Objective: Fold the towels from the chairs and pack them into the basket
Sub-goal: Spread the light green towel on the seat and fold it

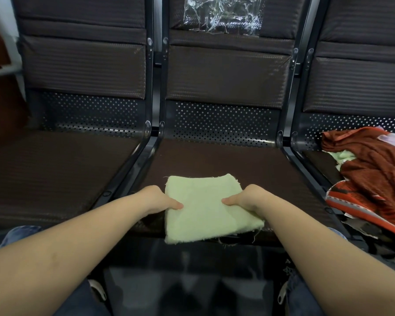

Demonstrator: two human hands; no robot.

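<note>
The folded towel point(205, 208) lies on the middle seat point(214, 160). The left hand point(156, 200) and right hand point(244, 200) pinch its two sides. Right of the seat lies a red cloth point(372, 169).

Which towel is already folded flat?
The pale green towel on the middle seat, held by both hands; the red towels lie crumpled on the right seat.

Crumpled clear plastic sheet point(222, 15) against the middle backrest; blue-jeaned knees point(21, 233), perhaps, at the bottom edge

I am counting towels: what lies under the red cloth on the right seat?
Under the red cloth a pale green towel peeks out; the rest is covered.
</note>
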